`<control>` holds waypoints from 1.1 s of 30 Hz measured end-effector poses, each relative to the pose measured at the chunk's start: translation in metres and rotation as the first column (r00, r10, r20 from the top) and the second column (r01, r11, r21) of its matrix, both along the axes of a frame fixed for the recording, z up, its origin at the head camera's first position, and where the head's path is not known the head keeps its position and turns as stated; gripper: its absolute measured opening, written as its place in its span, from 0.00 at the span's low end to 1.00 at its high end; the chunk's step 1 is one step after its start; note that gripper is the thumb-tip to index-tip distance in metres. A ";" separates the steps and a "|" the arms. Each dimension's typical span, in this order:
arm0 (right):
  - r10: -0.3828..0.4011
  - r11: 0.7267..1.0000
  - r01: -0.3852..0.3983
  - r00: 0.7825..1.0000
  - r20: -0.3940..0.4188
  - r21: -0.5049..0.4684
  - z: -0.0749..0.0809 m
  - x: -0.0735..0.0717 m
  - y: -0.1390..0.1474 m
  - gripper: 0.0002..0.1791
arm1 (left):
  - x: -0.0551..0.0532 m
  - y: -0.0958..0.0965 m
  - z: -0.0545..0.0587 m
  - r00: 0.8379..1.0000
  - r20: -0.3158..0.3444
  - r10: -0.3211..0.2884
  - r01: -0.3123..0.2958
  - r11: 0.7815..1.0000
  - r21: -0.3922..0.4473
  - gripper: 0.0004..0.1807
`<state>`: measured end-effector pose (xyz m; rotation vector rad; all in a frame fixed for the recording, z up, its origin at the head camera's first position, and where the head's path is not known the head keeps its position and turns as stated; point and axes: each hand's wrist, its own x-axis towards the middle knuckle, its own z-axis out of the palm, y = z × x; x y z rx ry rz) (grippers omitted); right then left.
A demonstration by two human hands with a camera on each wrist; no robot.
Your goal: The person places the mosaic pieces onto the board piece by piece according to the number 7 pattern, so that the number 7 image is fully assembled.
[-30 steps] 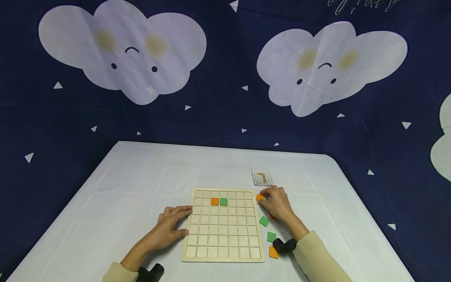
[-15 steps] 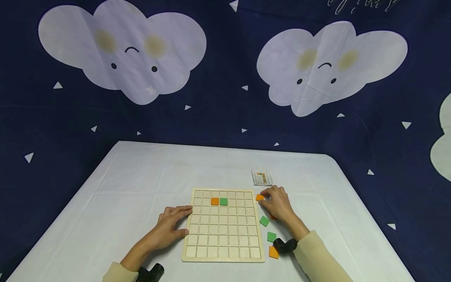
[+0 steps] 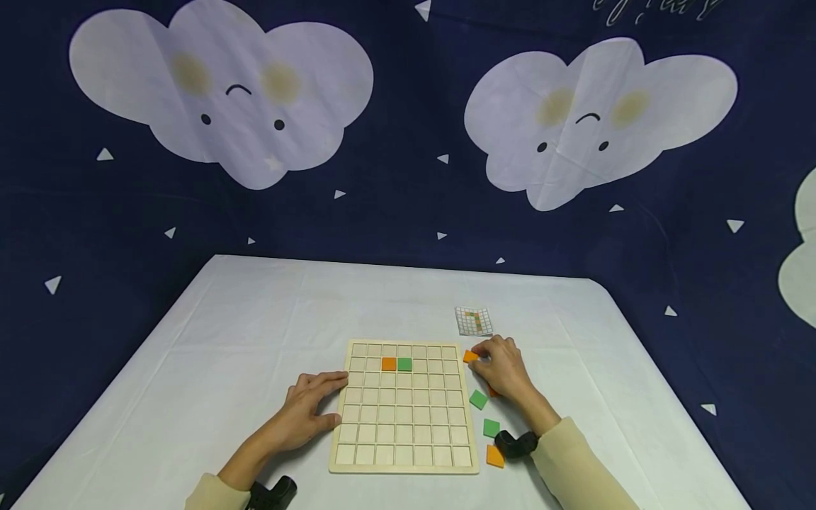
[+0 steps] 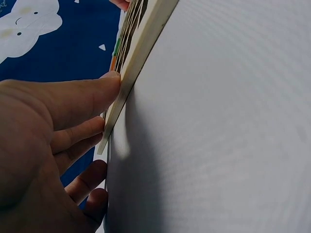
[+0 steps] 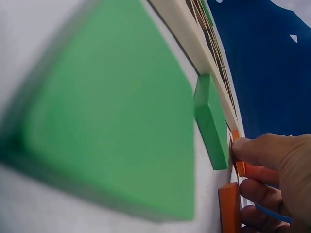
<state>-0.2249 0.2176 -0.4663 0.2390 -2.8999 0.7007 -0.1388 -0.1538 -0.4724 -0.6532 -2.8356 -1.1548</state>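
A pale wooden grid board (image 3: pixel 403 469) lies on the white table. One orange tile (image 3: pixel 389 364) and one green tile (image 3: pixel 404 364) sit side by side in its second row from the far edge. My left hand (image 3: pixel 304 414) touches the board's left edge with fairly straight fingers and thumb; the thumb (image 4: pixel 87 94) rests against the rim in the left wrist view. Just off the board's far right corner, my right hand (image 3: pixel 503 367) pinches another orange tile (image 3: pixel 469 356) between thumb and fingers. That tile (image 5: pixel 241 168) is partly covered by the thumb in the right wrist view.
Loose tiles lie along the board's right side: a green one (image 3: pixel 478 399), a second green one (image 3: pixel 491 428) and an orange one (image 3: pixel 494 456). A darker orange tile (image 3: pixel 493 392) shows partly under my right hand. Beyond the board lies a small printed pattern card (image 3: pixel 474 321).
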 end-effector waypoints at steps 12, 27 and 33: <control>-0.022 0.999 0.023 1.000 0.015 -0.027 0.005 0.001 -0.001 0.16 | 0.000 0.001 0.000 1.000 0.015 0.001 -0.001 1.000 -0.007 0.31; 0.009 0.998 -0.010 1.000 -0.015 -0.064 0.017 0.007 -0.007 0.15 | -0.001 0.001 -0.001 1.000 0.016 0.013 -0.013 1.000 -0.008 0.32; 0.037 0.996 -0.041 0.998 -0.050 -0.080 0.021 0.012 -0.012 0.15 | -0.001 0.000 0.000 1.000 0.025 0.016 -0.016 1.000 -0.010 0.32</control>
